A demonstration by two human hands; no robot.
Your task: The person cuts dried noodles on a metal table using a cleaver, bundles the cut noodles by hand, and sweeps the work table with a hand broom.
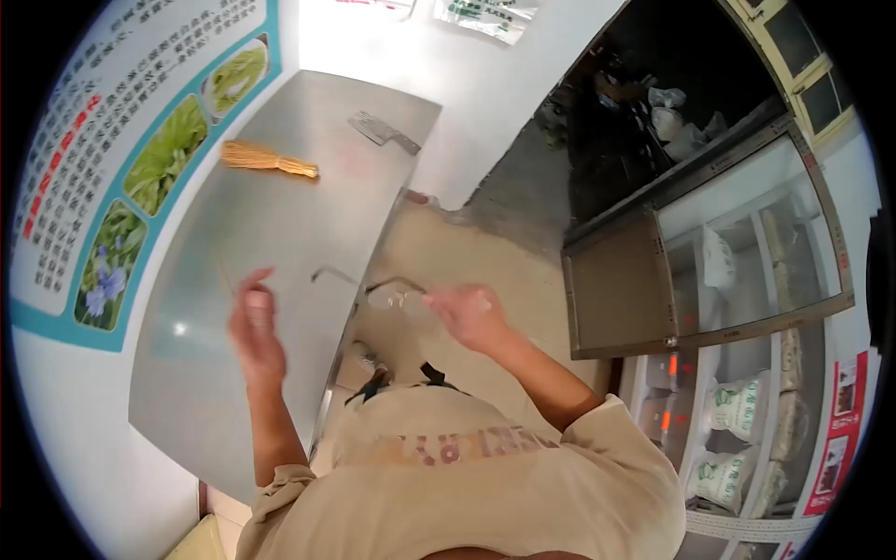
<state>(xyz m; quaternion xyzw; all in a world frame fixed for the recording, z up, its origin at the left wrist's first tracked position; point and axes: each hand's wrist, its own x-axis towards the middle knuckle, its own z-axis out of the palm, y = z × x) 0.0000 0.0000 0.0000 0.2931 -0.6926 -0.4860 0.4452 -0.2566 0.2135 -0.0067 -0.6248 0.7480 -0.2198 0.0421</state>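
A pair of thin-framed eyeglasses hangs from my right hand, whose fingers are closed on one side of the frame. One temple arm sticks out to the left, over the edge of the metal table. Above the tabletop my left hand is raised, slightly blurred, with a finger stretched out and no object plainly in it. Farther up the table lie a tied bundle of thin yellow-brown sticks and a cleaver, both apart from my hands.
A printed poster covers the wall on the left. To the right, a framed glass door stands swung outward beside shelves with white packed bags. Behind it is a dark doorway. Tiled floor lies right of the table.
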